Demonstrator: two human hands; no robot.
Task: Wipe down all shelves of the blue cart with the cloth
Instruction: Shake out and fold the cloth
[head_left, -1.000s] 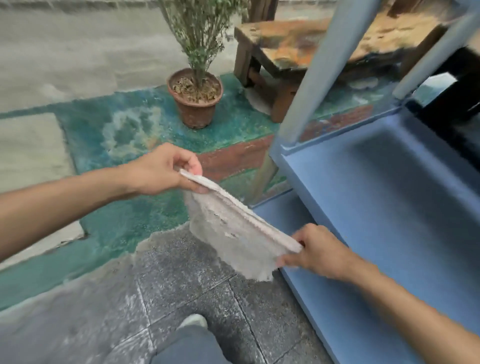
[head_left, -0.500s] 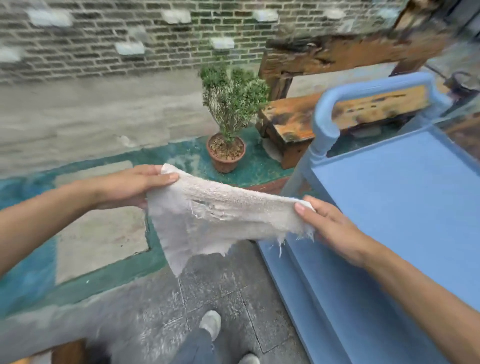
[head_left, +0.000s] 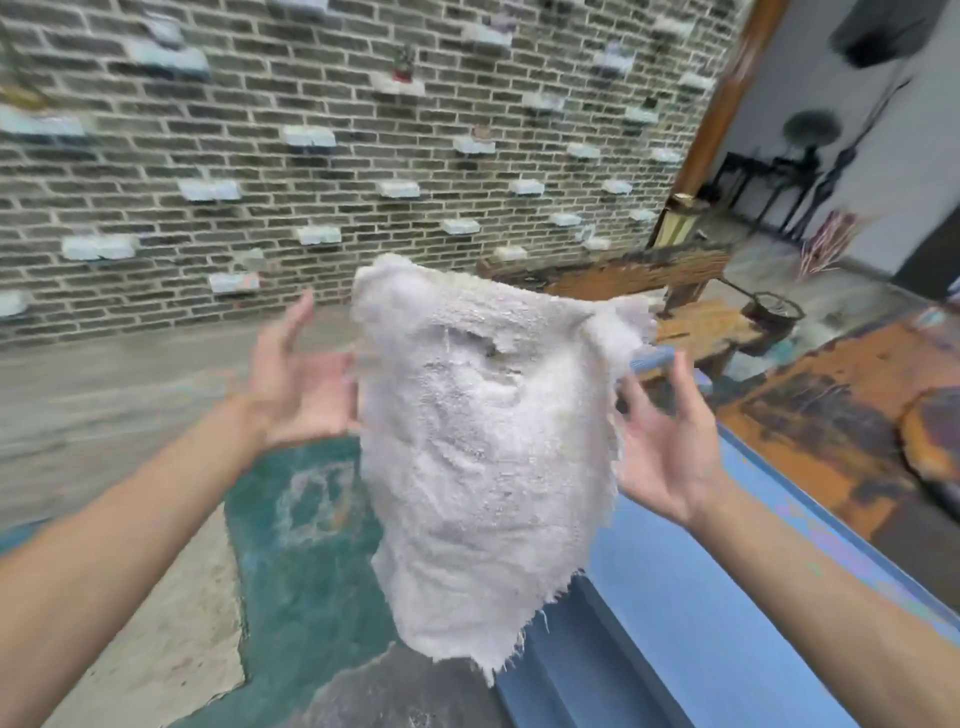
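Note:
A frayed white cloth (head_left: 483, 441) hangs in the air in front of me, its top corners raised and its ragged end pointing down. My left hand (head_left: 296, 384) is just left of the cloth with fingers spread, palm toward it. My right hand (head_left: 665, 441) is just right of the cloth, also spread, with nothing gripped. The cloth's edges lie close to both hands, and neither hand closes on it. The blue cart (head_left: 701, 597) is at the lower right, its top shelf under my right forearm. Part of the cart's blue handle (head_left: 652, 358) shows beside the cloth.
A grey brick wall (head_left: 363, 130) stands ahead. A worn wooden bench (head_left: 623, 275) is behind the cart. An orange, peeling table top (head_left: 831, 410) lies along the cart's right side. Teal painted floor (head_left: 306, 545) and grey paving are below on the left.
My view has swung upward from the floor to the wall. Both hands held the cloth stretched between them before; now their fingers are spread and the cloth hangs upright between them.

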